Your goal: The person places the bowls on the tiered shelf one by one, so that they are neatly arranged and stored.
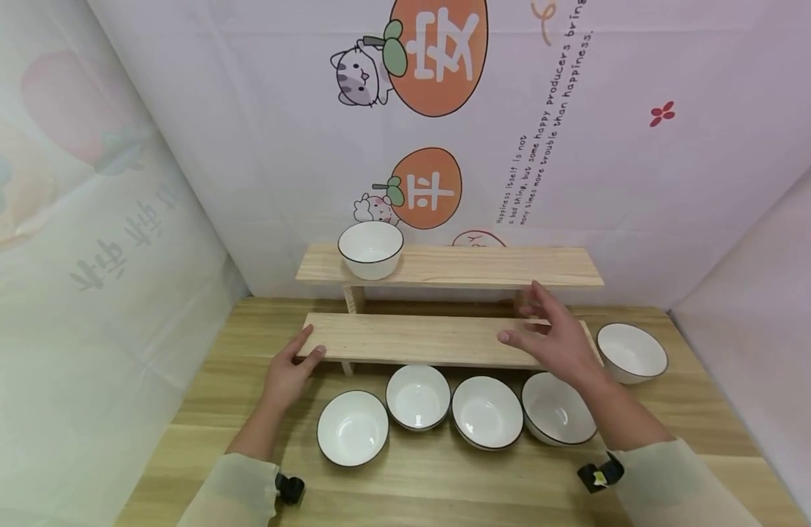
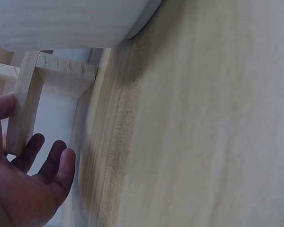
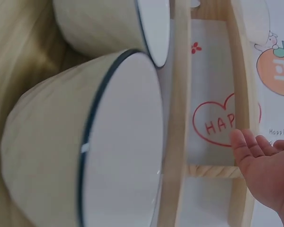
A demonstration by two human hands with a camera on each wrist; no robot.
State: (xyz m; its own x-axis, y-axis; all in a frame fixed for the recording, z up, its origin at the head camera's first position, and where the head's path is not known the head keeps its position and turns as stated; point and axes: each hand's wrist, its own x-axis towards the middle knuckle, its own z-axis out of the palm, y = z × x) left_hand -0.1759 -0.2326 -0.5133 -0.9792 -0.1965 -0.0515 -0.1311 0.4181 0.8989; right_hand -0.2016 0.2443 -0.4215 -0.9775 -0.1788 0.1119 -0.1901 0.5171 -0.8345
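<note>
The lower plank (image 1: 405,340) of the two-tier wooden rack (image 1: 354,298) lay just beyond four dark-rimmed white bowls (image 1: 487,412) — its left end pinched between thumb and fingers of the left hand (image 1: 290,377), its right part below the right hand (image 1: 557,340), whose thumb and fingers stood apart near the upper plank (image 1: 484,265).

On the backdrop (image 1: 280,146), upper centre, the top orange fruit (image 1: 438,66) reads "安", the lower orange fruit (image 1: 427,188) "平". Slanted print (image 1: 546,113) to their right begins "Happiness itself is not a bad thing". In the right wrist view, a red heart (image 3: 214,120) shows "HAP".
</note>
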